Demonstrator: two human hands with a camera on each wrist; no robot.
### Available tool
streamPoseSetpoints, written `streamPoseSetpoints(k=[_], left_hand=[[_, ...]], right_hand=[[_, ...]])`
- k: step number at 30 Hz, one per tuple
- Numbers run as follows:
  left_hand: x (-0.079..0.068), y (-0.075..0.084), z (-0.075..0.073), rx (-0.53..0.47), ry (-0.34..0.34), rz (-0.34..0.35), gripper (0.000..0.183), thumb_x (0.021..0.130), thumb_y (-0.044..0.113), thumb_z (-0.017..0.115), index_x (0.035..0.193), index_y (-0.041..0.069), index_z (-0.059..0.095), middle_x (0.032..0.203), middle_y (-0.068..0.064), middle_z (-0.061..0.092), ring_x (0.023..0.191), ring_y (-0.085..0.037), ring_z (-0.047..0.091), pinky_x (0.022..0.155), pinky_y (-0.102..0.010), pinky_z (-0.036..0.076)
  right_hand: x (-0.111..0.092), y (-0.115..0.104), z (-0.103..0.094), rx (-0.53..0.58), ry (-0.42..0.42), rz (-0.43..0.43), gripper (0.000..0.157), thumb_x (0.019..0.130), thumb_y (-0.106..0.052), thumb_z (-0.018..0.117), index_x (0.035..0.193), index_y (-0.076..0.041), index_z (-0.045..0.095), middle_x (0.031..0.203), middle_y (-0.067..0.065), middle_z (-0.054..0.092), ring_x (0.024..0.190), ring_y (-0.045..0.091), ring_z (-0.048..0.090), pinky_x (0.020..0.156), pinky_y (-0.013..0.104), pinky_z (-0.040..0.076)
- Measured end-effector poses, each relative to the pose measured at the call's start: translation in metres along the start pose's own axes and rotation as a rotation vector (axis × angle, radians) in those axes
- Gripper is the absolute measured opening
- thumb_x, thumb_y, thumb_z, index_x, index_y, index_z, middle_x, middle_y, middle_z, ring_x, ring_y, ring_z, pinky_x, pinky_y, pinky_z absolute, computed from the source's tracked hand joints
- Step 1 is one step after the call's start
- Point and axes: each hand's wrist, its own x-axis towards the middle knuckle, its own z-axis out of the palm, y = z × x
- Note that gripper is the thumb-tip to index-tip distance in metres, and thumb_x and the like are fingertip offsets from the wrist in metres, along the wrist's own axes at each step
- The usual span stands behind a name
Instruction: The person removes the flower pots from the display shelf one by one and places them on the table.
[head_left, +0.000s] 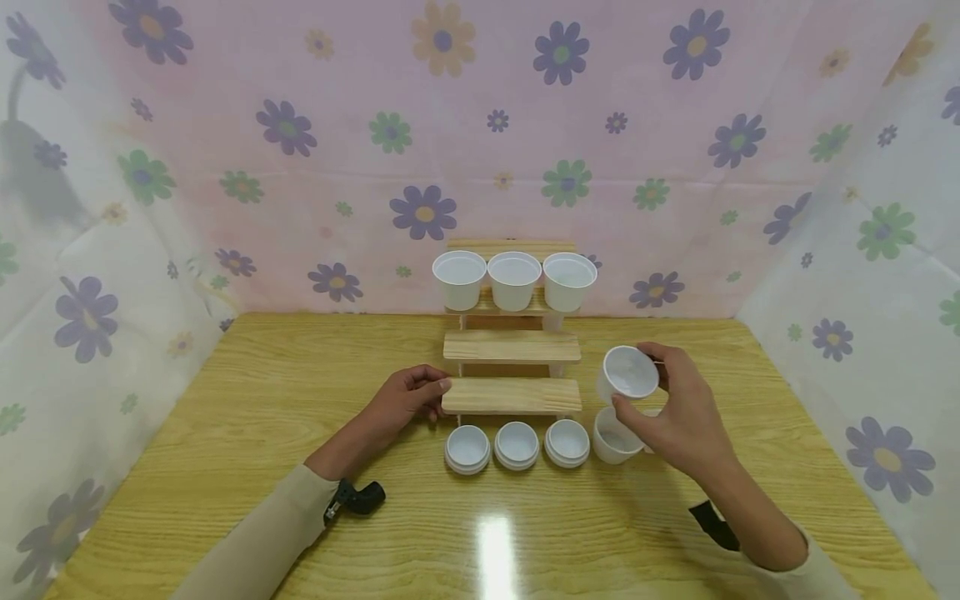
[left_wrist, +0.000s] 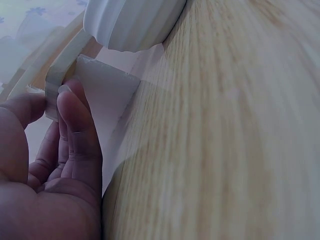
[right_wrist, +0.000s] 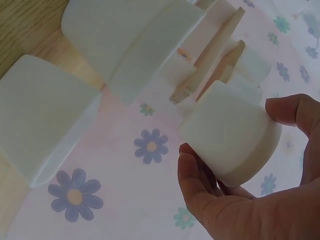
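Observation:
A white plastic cup is raised off the table to the right of a stepped wooden stand. My right hand holds it between thumb and fingers; in the right wrist view the cup hangs with thumb and fingertips on opposite sides. My left hand pinches the left end of the stand's lowest step, also seen as a board edge in the left wrist view. Three white cups stand in a row on the top step. The middle and lowest steps are bare.
Three short white ribbed pots line up on the table before the stand. Another white cup stands to their right, with a further white item partly hidden behind my right hand. A flowered cloth hangs behind and at both sides.

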Motion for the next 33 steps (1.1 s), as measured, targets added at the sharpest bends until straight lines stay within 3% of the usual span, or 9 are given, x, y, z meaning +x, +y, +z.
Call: streamPoseSetpoints(k=[12,33], left_hand=[[0.000,-0.001,-0.001,-0.001,0.006,-0.011,0.035,0.108,0.026,0.065,0.130,-0.002,0.063,0.087,-0.006,0.066,0.075,-0.018,0.065,0.068,-0.030,0.059],[0.002,-0.002,0.000,-0.001,0.012,-0.018,0.035,0.109,0.024,0.065,0.130,-0.003,0.063,0.087,-0.006,0.067,0.074,-0.018,0.066,0.069,-0.030,0.059]], right_hand=[[-0.002,0.007,-0.010,-0.014,-0.002,-0.018,0.070,0.084,-0.001,0.085,0.145,0.007,0.053,0.126,0.021,0.060,0.105,0.037,0.065,0.091,0.000,0.041],[-0.009,0.023,-0.033,-0.059,-0.052,0.062,0.071,0.086,-0.007,0.086,0.145,0.007,0.050,0.132,0.023,0.057,0.110,0.039,0.061,0.086,0.001,0.039]])
